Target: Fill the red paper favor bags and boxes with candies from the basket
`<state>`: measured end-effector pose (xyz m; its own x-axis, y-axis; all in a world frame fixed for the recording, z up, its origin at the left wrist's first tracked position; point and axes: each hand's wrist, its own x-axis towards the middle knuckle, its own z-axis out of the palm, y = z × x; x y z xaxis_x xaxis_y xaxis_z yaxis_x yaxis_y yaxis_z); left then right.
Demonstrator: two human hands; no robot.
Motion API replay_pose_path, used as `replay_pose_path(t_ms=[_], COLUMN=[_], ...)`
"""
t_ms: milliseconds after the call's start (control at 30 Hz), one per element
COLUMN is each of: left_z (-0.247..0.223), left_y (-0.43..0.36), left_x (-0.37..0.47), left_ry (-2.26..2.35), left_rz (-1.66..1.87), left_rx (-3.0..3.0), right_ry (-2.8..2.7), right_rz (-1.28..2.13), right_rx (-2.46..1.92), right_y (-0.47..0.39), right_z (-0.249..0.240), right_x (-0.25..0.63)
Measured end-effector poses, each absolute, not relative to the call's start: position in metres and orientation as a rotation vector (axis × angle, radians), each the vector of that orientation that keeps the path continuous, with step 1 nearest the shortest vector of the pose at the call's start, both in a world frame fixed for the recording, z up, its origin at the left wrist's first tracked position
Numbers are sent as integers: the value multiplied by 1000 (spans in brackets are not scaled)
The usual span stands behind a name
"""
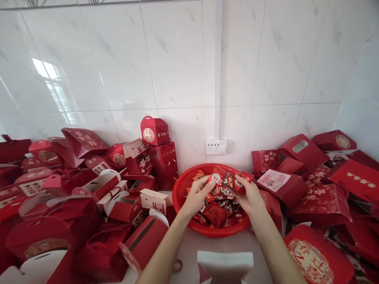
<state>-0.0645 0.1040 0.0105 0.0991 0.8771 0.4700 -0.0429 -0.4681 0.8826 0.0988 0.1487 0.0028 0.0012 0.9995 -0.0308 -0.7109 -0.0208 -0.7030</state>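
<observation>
Above a red plastic basket (pixel 211 232) full of wrapped candies (pixel 217 215), both of my hands are raised close together. My left hand (pixel 197 197) pinches a red wrapped candy (pixel 216 176) between thumb and fingers. Opposite it, my right hand (pixel 251 196) has its fingers closed on another red candy packet (pixel 239 187). A dark-printed candy packet (pixel 228 180) sits between the two hands; which hand grips it I cannot tell. Nearest to me, an open box with a white inside (pixel 225 258) stands at the bottom of the view, between my forearms.
Many red gift boxes (pixel 97 244) are heaped at the left, some with open flaps. Two boxes are stacked (pixel 162 165) by the wall. More boxes (pixel 321 201) pile up at the right. A power socket (pixel 216 147) is on the tiled wall; a small brown ring (pixel 177 266) lies in front.
</observation>
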Motion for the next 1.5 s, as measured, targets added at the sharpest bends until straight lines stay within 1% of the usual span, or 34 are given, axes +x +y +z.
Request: replay_pose_path(t_ms=[200,333,400,567,733,900,1033,1300,1500], left_z=[9,13,16,23,32,34,36,43,47], left_y=[109,106,102,87,75,69,60,48,47], left_x=[-65,-68,-68,-64,-59,-54,-49,-44,-48], left_ry=[832,862,877,863,848,839,837,881,887], left_rz=[1596,1667,1695,1744,1764,1826,1787,1695,1744], left_rx=[1371,1352,1414,1618,1702,1715,1677,1375,1433], right_ry=[-841,-1062,-1104,-1107,-1191,-1362,-1400,-1406,-1539], right_rz=[1265,1127,1163,1394,1453,1583,1540,1443,1347], right_rx=[-731,-820,-820,-760,-719,-643,-587,-581,-651], right_y=[131,121,115,103,97,89,84,81,82], right_z=[20,27,32,41,44,48,52,58,60], right_x=[95,98,99,102,116,132,137,137,143])
